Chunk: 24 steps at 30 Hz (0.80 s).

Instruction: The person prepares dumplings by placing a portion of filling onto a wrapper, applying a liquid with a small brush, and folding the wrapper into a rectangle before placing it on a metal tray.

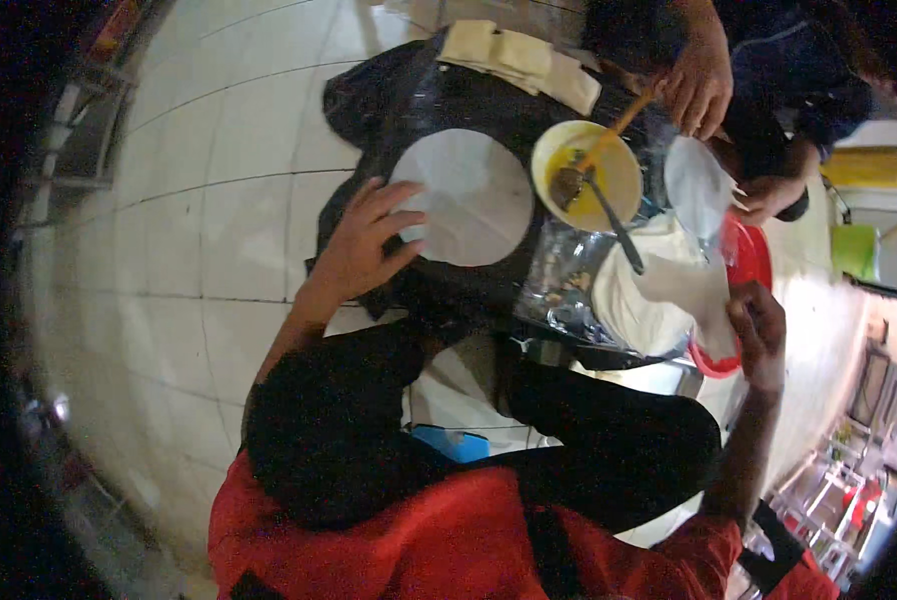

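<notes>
My left hand [377, 236] is spread at the left edge of a round white disc [467, 199], its fingertips over the rim. My right hand [760, 330] pinches a thin pale sheet [692, 300], perhaps a wrapper, which hangs over a stack of round pale wrappers [632, 319]. Between the disc and the co-worker stands a cream bowl [625, 199] of yellow liquid. In it rest a dark-handled spoon [613, 217] and a utensil with a wooden handle [621, 116].
A co-worker's hand [700, 86] is above the bowl; their other hand [775, 187] is by a whitish round piece [694, 184]. Folded pale pieces [523, 60] lie at the far edge. Clear plastic [561, 277] lies beside the stack, a red basin [748, 251] beyond it.
</notes>
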### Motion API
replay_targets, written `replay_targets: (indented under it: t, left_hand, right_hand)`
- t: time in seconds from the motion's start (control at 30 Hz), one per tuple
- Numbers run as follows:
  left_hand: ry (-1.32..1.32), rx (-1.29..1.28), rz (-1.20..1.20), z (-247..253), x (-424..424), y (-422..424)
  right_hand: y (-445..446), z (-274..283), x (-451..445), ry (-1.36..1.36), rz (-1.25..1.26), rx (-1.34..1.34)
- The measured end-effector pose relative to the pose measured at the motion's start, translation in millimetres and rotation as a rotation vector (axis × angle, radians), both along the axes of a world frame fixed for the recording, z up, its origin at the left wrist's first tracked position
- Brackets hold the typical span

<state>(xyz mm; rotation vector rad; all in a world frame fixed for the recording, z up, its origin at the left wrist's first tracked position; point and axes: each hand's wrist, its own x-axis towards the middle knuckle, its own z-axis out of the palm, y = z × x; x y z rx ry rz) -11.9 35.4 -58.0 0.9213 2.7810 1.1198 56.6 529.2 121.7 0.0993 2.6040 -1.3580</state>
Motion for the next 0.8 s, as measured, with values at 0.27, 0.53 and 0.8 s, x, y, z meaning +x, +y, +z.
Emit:
replay_targets:
  t: [0.27, 0.53, 0.8]
  left_hand:
    - [-0.483, 0.642, -0.47, 29, -6, 60]
    - [-1.009, 0.507, -0.692, 15, 7, 16]
    - [-0.939, 0.35, -0.532, 47, 12, -5]
  right_hand:
    - [-151, 19, -42, -0.558, 0.365, -0.358]
    - [-167, -28, -32, -0.756, 0.618, -0.373]
    - [-157, -60, -20, -0.501, 1.31, 0.271]
